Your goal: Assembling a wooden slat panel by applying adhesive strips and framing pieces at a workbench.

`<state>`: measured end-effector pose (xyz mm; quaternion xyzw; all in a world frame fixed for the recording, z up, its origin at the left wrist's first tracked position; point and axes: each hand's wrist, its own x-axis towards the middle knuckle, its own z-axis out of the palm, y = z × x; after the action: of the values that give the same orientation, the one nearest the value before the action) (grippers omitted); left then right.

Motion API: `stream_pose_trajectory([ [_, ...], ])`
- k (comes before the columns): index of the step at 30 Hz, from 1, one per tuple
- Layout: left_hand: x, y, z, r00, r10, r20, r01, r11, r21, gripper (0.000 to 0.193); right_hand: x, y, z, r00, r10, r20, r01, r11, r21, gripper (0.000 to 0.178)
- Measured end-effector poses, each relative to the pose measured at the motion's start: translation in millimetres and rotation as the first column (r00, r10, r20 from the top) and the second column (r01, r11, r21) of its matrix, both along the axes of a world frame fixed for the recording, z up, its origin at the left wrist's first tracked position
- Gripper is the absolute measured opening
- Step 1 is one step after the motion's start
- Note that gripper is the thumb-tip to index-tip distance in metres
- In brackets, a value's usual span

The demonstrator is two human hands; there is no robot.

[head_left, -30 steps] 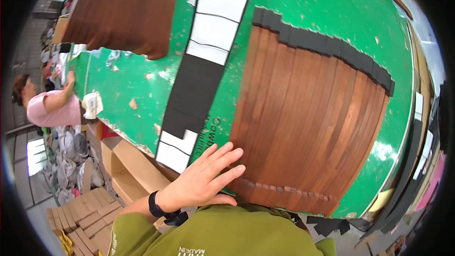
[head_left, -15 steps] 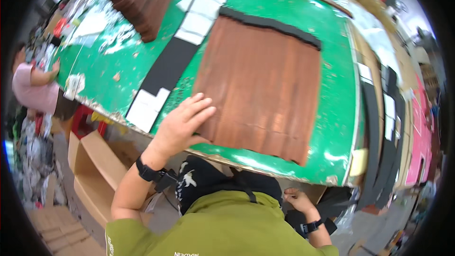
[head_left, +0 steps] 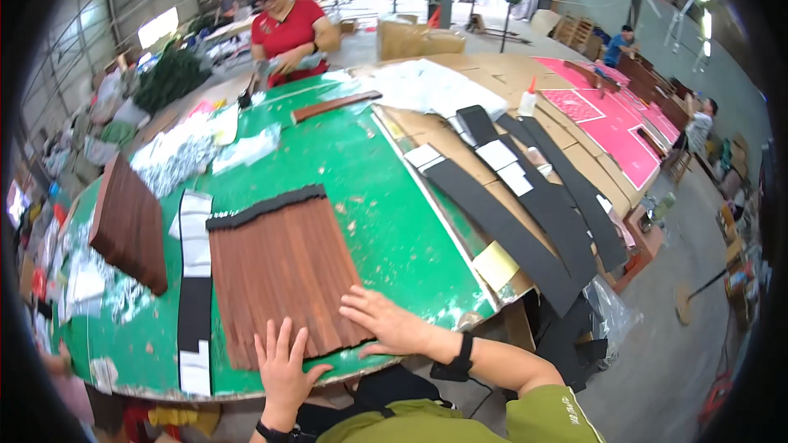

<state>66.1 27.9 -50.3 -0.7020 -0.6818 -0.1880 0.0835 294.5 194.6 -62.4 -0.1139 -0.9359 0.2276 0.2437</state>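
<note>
A brown, wood-toned panel (head_left: 275, 279) with lengthwise ridges lies flat in front of me, a black strip (head_left: 267, 207) running along its far edge. My left hand (head_left: 285, 365) rests on its near edge, fingers spread. Across its near right corner lies my right hand (head_left: 390, 324), open too, fingertips on the brown surface. Neither hand grips anything. Left of the panel is a long black band (head_left: 195, 303) with white patches at both ends. Beyond that stands a stack of brown panels (head_left: 131, 226).
The green table (head_left: 394, 238) carries crumpled clear plastic (head_left: 246, 148) and a narrow brown strip (head_left: 336, 106). More black bands (head_left: 501, 226) lie to the right, near a white bottle (head_left: 528, 102) with a red tip. A person in red (head_left: 291, 33) works across the table.
The view has swung up and to the right. My right hand has come up from beside my body onto the panel's near right corner. My left hand stays at the near edge.
</note>
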Motion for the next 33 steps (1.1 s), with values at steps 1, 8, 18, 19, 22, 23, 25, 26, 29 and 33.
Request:
stream_pose_trajectory([
  [1,-5,4,-8,1.000,0.018,0.000,-0.018,1.000,0.023,0.084,-3,3,-12,0.999,0.002,-0.048,-0.001,1.000,0.024,0.085],
  [8,-39,12,4,0.999,0.037,-0.009,-0.037,0.999,0.004,0.081,-32,6,1,0.999,0.004,-0.046,-0.006,1.000,-0.030,0.079],
  [18,-49,-44,6,0.930,0.368,-0.004,-0.368,0.929,-0.037,0.093,130,81,77,0.812,-0.576,0.096,0.583,0.807,-0.094,0.052],
  [19,-47,-38,4,0.931,0.364,0.003,-0.364,0.931,-0.037,0.093,157,89,86,0.706,-0.665,0.243,0.703,0.699,-0.132,0.050],
  [22,-41,-37,11,0.913,0.408,-0.027,-0.406,0.897,-0.174,0.093,228,109,100,0.487,-0.793,0.365,0.850,0.527,0.011,0.051],
  [23,-43,-34,7,0.915,0.404,-0.012,-0.401,0.902,-0.160,0.092,238,114,106,0.386,-0.830,0.402,0.906,0.423,0.001,0.051],
  [25,-46,-33,2,0.920,0.391,0.002,-0.386,0.909,-0.154,0.091,273,132,94,0.285,-0.862,0.419,0.942,0.332,0.041,0.055],
  [26,-46,-32,0,0.918,0.397,-0.009,-0.395,0.908,-0.141,0.090,292,144,79,0.222,-0.879,0.422,0.956,0.281,0.080,0.059],
  [29,-48,-28,-6,0.918,0.396,-0.023,-0.396,0.913,-0.097,0.090,304,161,42,0.166,-0.889,0.427,0.956,0.251,0.151,0.075],
  [33,-43,-28,-4,0.913,0.408,-0.004,-0.407,0.910,-0.078,0.089,310,169,24,0.006,-0.914,0.406,0.972,0.100,0.211,0.096],
])
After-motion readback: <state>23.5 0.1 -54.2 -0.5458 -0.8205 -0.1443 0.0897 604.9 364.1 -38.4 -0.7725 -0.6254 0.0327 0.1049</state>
